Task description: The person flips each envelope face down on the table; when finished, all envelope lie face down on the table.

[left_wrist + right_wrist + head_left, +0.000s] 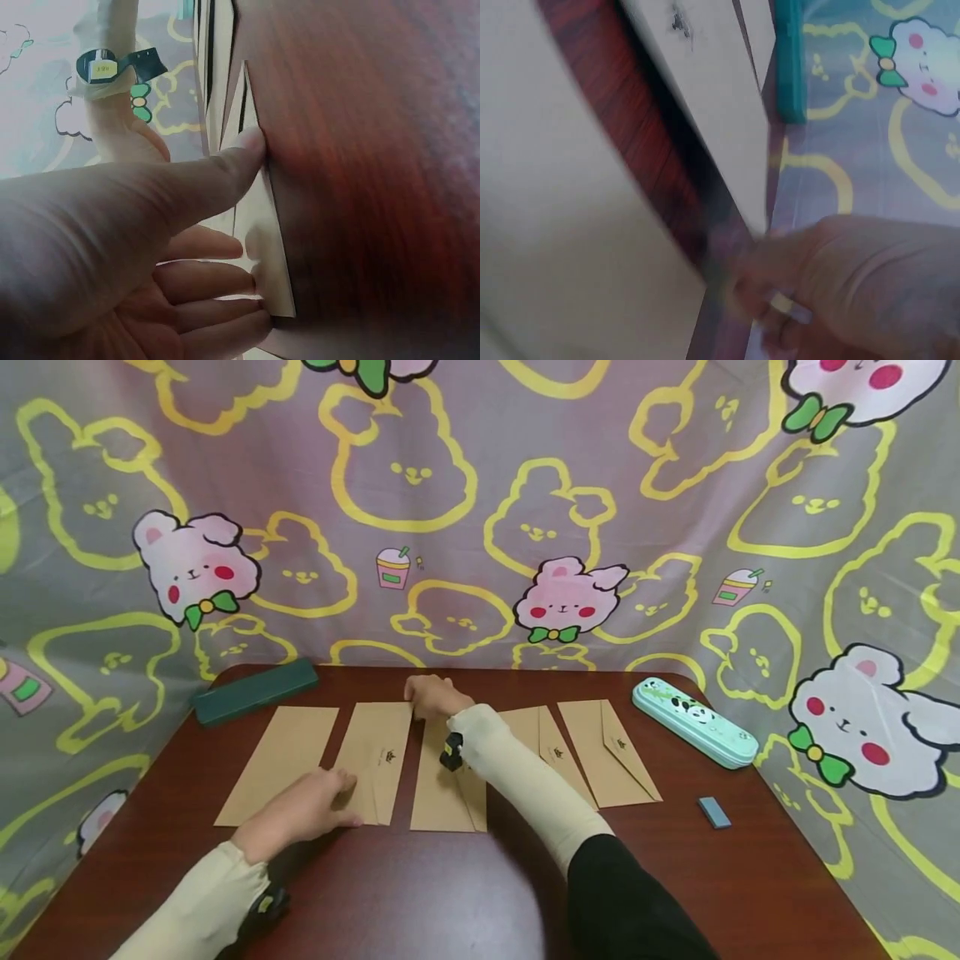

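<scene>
The person wears a cream long sleeve [525,777] on each arm, with a black upper layer [630,910] over the right one. A small black device with a yellow label [452,750] is strapped at each wrist.

matt brown kraft paper for the envelopes [372,760], smooth and creased flat. dark red-brown wood-look worktop [450,893], polished with a soft sheen. glossy mint pencil case [693,721] at far right, likely tin. matt dark green case [253,690] at far left. soft printed cloth backdrop [480,510], lightly wrinkled.
</scene>
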